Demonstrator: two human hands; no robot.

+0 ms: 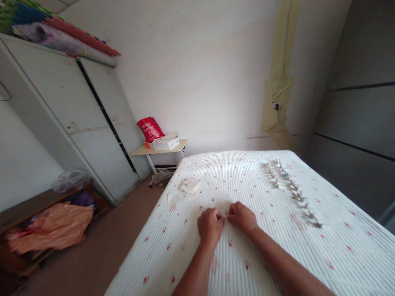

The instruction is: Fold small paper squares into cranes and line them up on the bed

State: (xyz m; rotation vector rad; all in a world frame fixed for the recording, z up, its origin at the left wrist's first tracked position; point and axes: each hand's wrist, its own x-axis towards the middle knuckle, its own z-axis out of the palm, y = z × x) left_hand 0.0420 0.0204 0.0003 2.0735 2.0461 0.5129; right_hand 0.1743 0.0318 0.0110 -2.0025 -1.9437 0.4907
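Close together over the middle of the bed, my left hand (210, 224) and my right hand (243, 216) both have curled fingers and pinched tips. The fingertips almost meet over the sheet. A tiny pale bit seems to lie between them, too small and hidden for me to name. Beyond my left hand, thin printed paper pieces (189, 186) lie in a loose, overlapping pile. Off to the right of my right hand stand several small folded paper figures (298, 195), shaped like cranes, in uneven rows running away from me.
The bed (234, 263) has a white ribbed cover with red dots. Past its far left corner, a small table (140, 151) bears a red bag (150, 129) and a white box (169, 143). Grey cabinets (92, 144) stand left, near a low bench with an orange plastic bag (55, 226).
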